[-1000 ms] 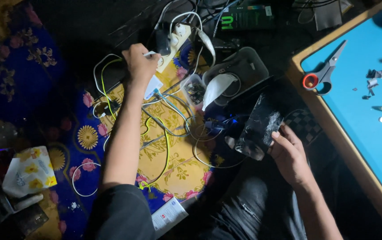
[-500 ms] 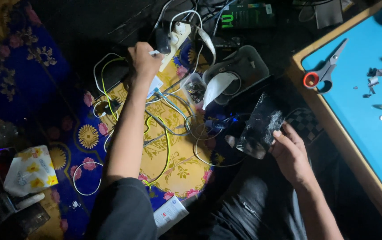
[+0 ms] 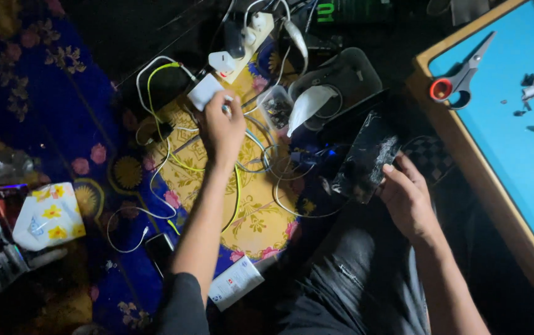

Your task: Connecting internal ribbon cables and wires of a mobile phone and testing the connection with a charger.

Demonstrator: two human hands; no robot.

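I am sitting on a dark floor, room dim, over a blue and yellow flowered cloth mat (image 3: 124,174) that is taking up most of the floor. My left hand (image 3: 222,127) is pinching a small white square charger block (image 3: 205,91) at the mat's far edge, fingers closed on its near corner, thin white and yellow cables (image 3: 161,133) looping around it on the mat. Just beyond it a cream power strip (image 3: 251,37) with plugs in it is lying off the mat's far edge. My right hand (image 3: 407,198) is gripping a dark flat phone with a cracked glossy screen (image 3: 366,158) just right of the mat, fingers curled around its lower end, thumb on the edge. A small clear plastic box of tiny parts (image 3: 276,105) and a white crumpled wrap (image 3: 307,105) are sitting at the mat's far right. Well right of the mat a turquoise-topped wooden table (image 3: 497,142) is carrying red-handled scissors (image 3: 459,77). Left of the mat a white pouch with yellow flowers (image 3: 46,217) is lying; a white carton (image 3: 236,282) is resting at its near edge.
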